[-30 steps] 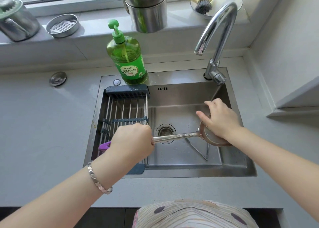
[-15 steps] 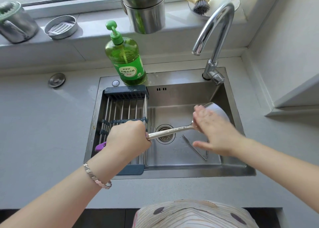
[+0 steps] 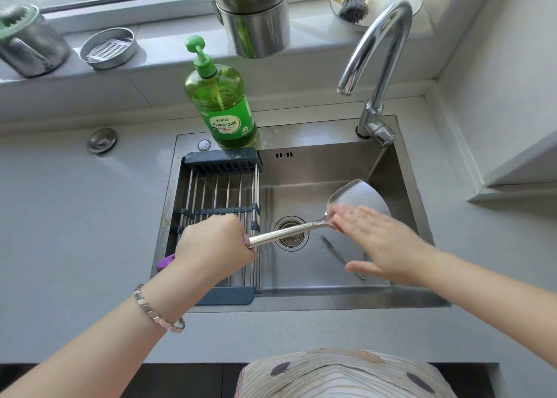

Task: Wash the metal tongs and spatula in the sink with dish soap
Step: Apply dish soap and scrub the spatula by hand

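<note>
The left hand (image 3: 215, 247) is closed in a fist around the handle of the spatula (image 3: 355, 200), whose purple end sticks out behind the fist. The spatula runs from lower left to upper right over the sink (image 3: 316, 168), blade up and to the right. The right hand (image 3: 382, 241) lies flat and open, fingers spread, against the blade's near face, gripping nothing. Tongs (image 3: 340, 254) lie on the sink floor below it, beside the drain (image 3: 291, 233). A rack (image 3: 223, 186) spans the sink's left side; the green soap bottle (image 3: 223, 102) stands behind it.

Bright daylight falls from the far window; glare streaks the faucet (image 3: 380, 51), my right hand (image 3: 380, 241) blurs, edges bow.
</note>
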The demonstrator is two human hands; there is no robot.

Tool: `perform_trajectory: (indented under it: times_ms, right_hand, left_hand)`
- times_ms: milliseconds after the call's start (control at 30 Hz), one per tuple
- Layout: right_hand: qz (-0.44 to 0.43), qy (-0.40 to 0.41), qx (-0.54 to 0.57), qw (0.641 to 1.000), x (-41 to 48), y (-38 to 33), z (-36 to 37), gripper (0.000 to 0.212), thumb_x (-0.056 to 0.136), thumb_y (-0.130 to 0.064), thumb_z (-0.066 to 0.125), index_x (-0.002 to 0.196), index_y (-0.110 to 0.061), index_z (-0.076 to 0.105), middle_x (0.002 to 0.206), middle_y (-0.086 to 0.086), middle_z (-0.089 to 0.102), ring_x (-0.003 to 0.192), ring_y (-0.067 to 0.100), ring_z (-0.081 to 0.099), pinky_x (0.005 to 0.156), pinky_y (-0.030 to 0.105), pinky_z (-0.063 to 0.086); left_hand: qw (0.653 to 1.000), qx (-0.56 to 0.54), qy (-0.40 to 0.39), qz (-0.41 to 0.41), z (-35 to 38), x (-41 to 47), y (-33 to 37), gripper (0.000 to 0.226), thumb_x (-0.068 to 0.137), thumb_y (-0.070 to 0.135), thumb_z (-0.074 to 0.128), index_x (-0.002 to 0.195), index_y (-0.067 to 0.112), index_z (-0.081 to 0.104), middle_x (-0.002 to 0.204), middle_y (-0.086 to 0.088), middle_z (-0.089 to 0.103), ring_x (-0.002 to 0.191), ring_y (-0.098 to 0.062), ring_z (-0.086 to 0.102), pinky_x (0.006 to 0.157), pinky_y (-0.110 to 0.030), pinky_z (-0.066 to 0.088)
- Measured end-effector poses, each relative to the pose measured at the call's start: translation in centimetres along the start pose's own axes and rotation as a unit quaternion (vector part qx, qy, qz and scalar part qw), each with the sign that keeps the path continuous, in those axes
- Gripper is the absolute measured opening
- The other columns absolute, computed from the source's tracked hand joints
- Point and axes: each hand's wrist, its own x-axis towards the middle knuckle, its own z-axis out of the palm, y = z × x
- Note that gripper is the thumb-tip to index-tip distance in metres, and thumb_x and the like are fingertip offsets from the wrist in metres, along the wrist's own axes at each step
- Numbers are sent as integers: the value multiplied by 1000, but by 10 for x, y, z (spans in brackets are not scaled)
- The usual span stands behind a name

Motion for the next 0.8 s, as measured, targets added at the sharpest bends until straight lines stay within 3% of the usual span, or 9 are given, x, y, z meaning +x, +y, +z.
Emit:
perform_trajectory:
  times_ms: [100, 167, 267, 367, 433, 533, 600, 667, 800]
  right_hand:
    - [76, 71, 62, 993, 2, 21, 0, 76, 93, -59, 22, 146, -4, 24, 155, 10, 17, 137, 22, 33, 112, 26, 17]
    - [186, 57, 285, 939, 10, 19, -8, 67, 93, -45, 43, 146, -9, 24, 156, 2, 16, 138, 18, 29, 108, 25, 25]
    - [355, 240, 525, 735, 31, 14, -11, 40, 97, -22, 45, 134, -7, 48, 134, 3, 50, 128, 16, 43, 98, 19, 31]
    - [500, 287, 605, 549, 54, 11, -6, 33, 96, -15, 43, 122, -3, 58, 117, 9, 61, 110, 23, 55, 89, 28, 42]
    - [546, 276, 646, 457, 65, 5, 2, 29, 95, -15, 44, 111, 4, 59, 100, 11, 61, 92, 26, 57, 81, 34, 46]
    - [508, 195, 759, 358, 65, -8, 17, 13, 96, -8, 46, 100, 1, 56, 90, 15, 61, 77, 26, 62, 74, 30, 53]
    - [493, 159, 778, 357, 59, -6, 31, 11, 95, -4, 47, 102, -1, 55, 86, 14, 64, 71, 21, 64, 59, 22, 56]
    - [497, 133, 771, 375, 50, 4, 48, 11, 94, -3, 48, 102, -1, 55, 78, 11, 65, 66, 18, 64, 48, 16, 53]
    - [509, 66, 736, 441, 35, 27, 81, 8, 92, -4, 50, 96, -1, 57, 74, 9, 64, 65, 18, 62, 56, 20, 50]
  left_hand:
    - [997, -53, -47, -15, 10, -3, -2, 26, 80, 45, 64, 69, 23, 56, 56, 7, 53, 50, -11, 48, 51, -21, 43]
    - [990, -113, -82, -25, 18, -2, 2, 29, 77, 43, 68, 66, 20, 55, 53, 6, 49, 48, -12, 45, 49, -20, 40]
    - [977, -175, -111, -43, 29, 3, 10, 27, 76, 38, 69, 66, 17, 57, 52, 5, 48, 47, -13, 42, 50, -20, 37]
    - [974, -185, -122, -53, 37, 11, 22, 26, 77, 36, 68, 64, 18, 55, 52, 4, 49, 48, -14, 46, 51, -20, 38]
    - [970, -195, -128, -61, 44, 21, 31, 29, 76, 35, 69, 63, 17, 51, 53, 4, 48, 49, -16, 46, 52, -21, 38]
    - [965, -209, -136, -81, 58, 42, 44, 27, 77, 34, 68, 64, 17, 51, 55, 3, 47, 49, -15, 45, 52, -21, 38]
    - [965, -199, -141, -91, 70, 59, 53, 24, 80, 35, 64, 71, 16, 53, 61, 2, 52, 55, -16, 53, 56, -23, 45]
    - [968, -182, -144, -93, 85, 77, 64, 22, 84, 34, 59, 80, 13, 54, 74, -2, 60, 73, -22, 66, 68, -29, 53]
    - [973, -164, -142, -84, 116, 105, 90, 31, 91, 31, 53, 66, 16, 44, 91, -8, 64, 89, -26, 64, 75, -27, 48]
